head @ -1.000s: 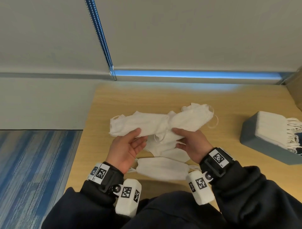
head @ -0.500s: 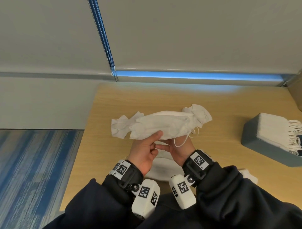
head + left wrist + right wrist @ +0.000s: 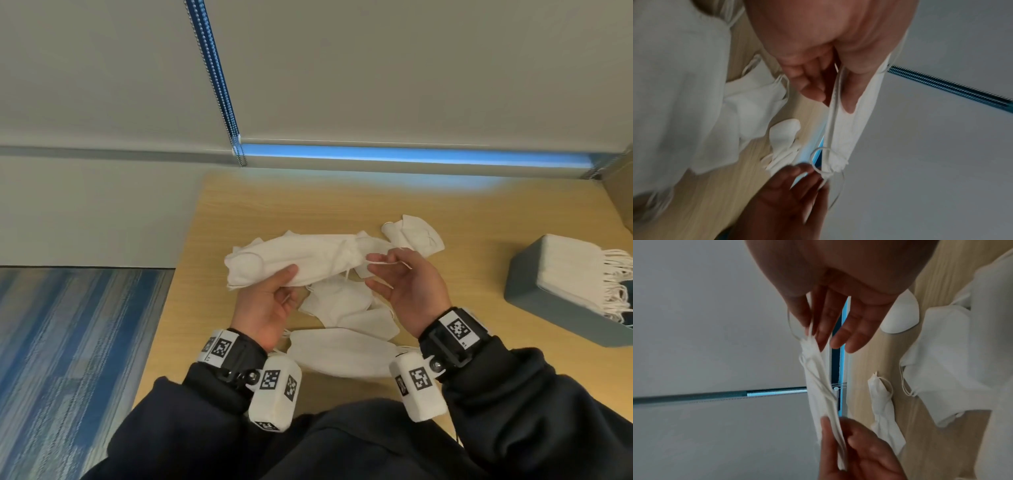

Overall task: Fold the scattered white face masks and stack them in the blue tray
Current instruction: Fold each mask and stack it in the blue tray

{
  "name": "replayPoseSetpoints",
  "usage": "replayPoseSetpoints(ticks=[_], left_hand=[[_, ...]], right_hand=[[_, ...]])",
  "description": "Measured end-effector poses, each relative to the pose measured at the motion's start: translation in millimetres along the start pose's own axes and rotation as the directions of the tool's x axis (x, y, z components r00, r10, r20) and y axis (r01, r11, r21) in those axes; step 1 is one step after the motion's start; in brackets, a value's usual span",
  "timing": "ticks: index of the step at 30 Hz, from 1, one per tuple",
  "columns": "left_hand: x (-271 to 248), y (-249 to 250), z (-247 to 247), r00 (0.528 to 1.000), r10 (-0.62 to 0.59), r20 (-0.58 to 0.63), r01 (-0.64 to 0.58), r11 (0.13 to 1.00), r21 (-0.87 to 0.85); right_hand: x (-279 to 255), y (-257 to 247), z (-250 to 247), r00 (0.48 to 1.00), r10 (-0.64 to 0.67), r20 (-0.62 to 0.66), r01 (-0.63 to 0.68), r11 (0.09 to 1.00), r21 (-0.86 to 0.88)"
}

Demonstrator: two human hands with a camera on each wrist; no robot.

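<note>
- Now the left hand [image 3: 265,308] pinches one end of a folded white mask [image 3: 301,262], held above the table [image 3: 212,240].
- Right hand [image 3: 404,287] pinches its ear loop [image 3: 387,273] at the other end.
- Right of that hand, the blue tray [image 3: 534,291] holds stacked masks [image 3: 575,270].
- Loose masks [image 3: 342,353] lie beneath both hands.

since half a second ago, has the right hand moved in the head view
Yes. The right hand has swung out to the right, toward the blue tray, and now pinches the ear loop end of the held mask; before, it was beside the left hand.
</note>
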State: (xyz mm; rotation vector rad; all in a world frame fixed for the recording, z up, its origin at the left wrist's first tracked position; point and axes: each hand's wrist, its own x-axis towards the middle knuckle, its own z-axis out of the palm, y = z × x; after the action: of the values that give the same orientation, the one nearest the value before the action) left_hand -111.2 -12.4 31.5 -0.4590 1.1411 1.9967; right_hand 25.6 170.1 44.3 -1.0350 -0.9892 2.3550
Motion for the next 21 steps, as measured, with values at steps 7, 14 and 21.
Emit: replayPoseSetpoints(ticks=[7, 14, 21], left_hand=[[-4.0, 7.3, -10.9, 0.986, 0.165, 0.014, -0.165, 0.97, 0.181], [-15.5, 5.7, -2.1, 0.942, 0.305, 0.142, -0.337, 0.87, 0.36], [-2.7, 39.7, -18.4, 0.93, 0.367, -0.002, -0.348, 0.883, 0.313]], right_hand=[[-1.1, 9.1, 8.5, 0.995, 0.055, 0.089, -0.026, 0.953, -0.301], [6.0, 25.3, 15.8, 0.993, 0.091, 0.078, -0.04, 0.864, -0.501], [3.3, 13.1, -8.0, 0.992, 0.125, 0.029, -0.105, 0.92, -0.377]])
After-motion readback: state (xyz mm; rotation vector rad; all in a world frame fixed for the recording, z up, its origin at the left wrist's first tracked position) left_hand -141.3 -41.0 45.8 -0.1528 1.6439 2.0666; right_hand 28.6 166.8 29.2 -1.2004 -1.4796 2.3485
